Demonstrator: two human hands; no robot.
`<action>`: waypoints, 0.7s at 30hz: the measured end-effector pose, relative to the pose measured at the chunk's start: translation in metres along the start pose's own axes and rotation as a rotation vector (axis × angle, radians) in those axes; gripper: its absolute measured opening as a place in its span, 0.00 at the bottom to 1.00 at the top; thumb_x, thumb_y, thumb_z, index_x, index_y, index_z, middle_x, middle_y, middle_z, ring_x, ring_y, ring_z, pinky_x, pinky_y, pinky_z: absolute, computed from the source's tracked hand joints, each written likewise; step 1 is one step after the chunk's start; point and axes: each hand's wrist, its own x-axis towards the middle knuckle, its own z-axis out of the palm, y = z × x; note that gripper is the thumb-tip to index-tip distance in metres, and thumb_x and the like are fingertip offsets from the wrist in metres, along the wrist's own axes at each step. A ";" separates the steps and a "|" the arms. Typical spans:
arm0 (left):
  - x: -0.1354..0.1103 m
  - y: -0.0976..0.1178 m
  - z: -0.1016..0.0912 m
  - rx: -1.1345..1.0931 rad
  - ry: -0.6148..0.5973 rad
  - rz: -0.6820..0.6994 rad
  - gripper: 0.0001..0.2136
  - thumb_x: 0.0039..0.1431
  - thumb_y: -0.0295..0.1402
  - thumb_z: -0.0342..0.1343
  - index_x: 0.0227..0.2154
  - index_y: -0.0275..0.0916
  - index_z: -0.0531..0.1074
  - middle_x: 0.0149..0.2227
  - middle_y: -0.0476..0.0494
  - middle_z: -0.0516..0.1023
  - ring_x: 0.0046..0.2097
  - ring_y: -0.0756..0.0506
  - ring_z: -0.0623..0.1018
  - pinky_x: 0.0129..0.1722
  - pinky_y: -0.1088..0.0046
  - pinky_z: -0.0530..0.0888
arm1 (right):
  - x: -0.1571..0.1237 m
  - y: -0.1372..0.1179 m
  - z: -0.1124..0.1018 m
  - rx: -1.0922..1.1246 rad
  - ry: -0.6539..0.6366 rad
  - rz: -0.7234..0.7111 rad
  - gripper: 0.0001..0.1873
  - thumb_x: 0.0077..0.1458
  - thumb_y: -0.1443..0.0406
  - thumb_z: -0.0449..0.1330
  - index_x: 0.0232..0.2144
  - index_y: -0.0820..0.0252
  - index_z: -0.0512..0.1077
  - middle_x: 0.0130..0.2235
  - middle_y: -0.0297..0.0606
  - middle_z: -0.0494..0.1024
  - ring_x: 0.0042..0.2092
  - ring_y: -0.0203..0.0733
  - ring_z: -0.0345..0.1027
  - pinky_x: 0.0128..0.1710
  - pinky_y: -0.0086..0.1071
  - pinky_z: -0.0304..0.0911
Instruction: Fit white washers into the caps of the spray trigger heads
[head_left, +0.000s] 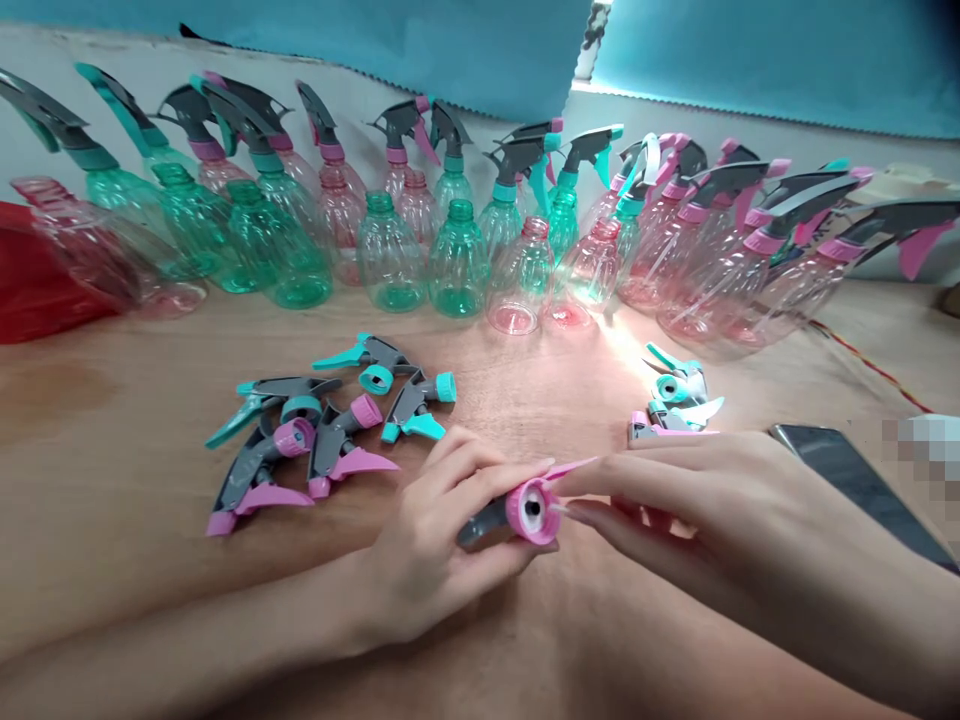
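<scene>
My left hand point(431, 540) is closed around a grey trigger spray head with a pink collar point(534, 510). The collar's open underside faces me, with a white ring and a dark hole inside. Beside its right rim, my right hand point(675, 510) has thumb and forefinger pinched together. A thin pale tip shows at those fingertips, too small to name. Left of my hands lie several loose spray heads point(330, 450), grey with pink or turquoise parts. Beyond my right hand is a smaller group of spray heads point(675, 390), partly hidden by it.
Clear pink and green bottles point(457, 265) line the back of the wooden table point(112, 450), several topped with spray heads, others uncapped. A dark phone point(855, 480) lies at right, near a twisted red-yellow cord point(874, 362). Something red point(52, 290) stands at far left.
</scene>
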 end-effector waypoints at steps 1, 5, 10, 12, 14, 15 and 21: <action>-0.002 0.002 -0.004 0.029 0.013 0.021 0.16 0.55 0.27 0.59 0.47 0.37 0.69 0.35 0.45 0.74 0.37 0.47 0.69 0.38 0.68 0.70 | -0.001 0.000 -0.002 -0.011 0.014 0.003 0.10 0.59 0.62 0.53 0.39 0.51 0.74 0.25 0.30 0.77 0.24 0.34 0.68 0.24 0.27 0.56; -0.022 0.006 -0.026 0.183 0.011 0.089 0.17 0.54 0.23 0.56 0.47 0.37 0.68 0.35 0.44 0.74 0.38 0.45 0.69 0.38 0.66 0.69 | -0.001 -0.002 -0.003 -0.030 0.045 -0.023 0.10 0.60 0.62 0.52 0.37 0.51 0.74 0.25 0.28 0.77 0.23 0.33 0.67 0.23 0.28 0.55; -0.057 0.001 -0.056 0.463 -0.120 -0.009 0.14 0.57 0.24 0.53 0.46 0.43 0.69 0.39 0.46 0.75 0.42 0.44 0.70 0.42 0.65 0.67 | 0.001 -0.003 0.004 0.028 0.063 -0.112 0.10 0.61 0.64 0.51 0.35 0.54 0.73 0.28 0.29 0.79 0.26 0.32 0.70 0.24 0.28 0.55; -0.066 -0.002 -0.064 0.596 -0.173 -0.015 0.12 0.59 0.27 0.53 0.46 0.43 0.70 0.40 0.46 0.76 0.43 0.44 0.71 0.42 0.65 0.66 | 0.002 -0.002 0.007 0.060 0.057 -0.117 0.09 0.61 0.65 0.51 0.36 0.53 0.73 0.30 0.30 0.79 0.28 0.32 0.71 0.25 0.27 0.55; -0.070 -0.003 -0.068 0.700 -0.216 -0.038 0.12 0.60 0.31 0.54 0.47 0.44 0.70 0.41 0.45 0.76 0.44 0.43 0.72 0.43 0.65 0.66 | 0.003 -0.001 0.009 0.065 0.050 -0.103 0.09 0.61 0.65 0.52 0.36 0.53 0.73 0.31 0.30 0.80 0.30 0.33 0.72 0.26 0.28 0.56; -0.070 -0.003 -0.070 0.732 -0.235 -0.054 0.13 0.59 0.33 0.55 0.47 0.44 0.70 0.42 0.45 0.76 0.45 0.42 0.72 0.44 0.64 0.66 | 0.004 0.000 0.010 0.055 0.043 -0.093 0.09 0.61 0.64 0.52 0.36 0.53 0.73 0.31 0.30 0.80 0.30 0.34 0.73 0.26 0.28 0.56; -0.058 -0.007 -0.069 0.806 -0.315 -0.076 0.17 0.59 0.38 0.56 0.49 0.40 0.69 0.45 0.42 0.76 0.47 0.39 0.71 0.45 0.61 0.64 | 0.009 0.008 0.012 -0.030 -0.042 -0.031 0.11 0.59 0.61 0.53 0.40 0.53 0.73 0.27 0.31 0.77 0.25 0.34 0.69 0.23 0.28 0.55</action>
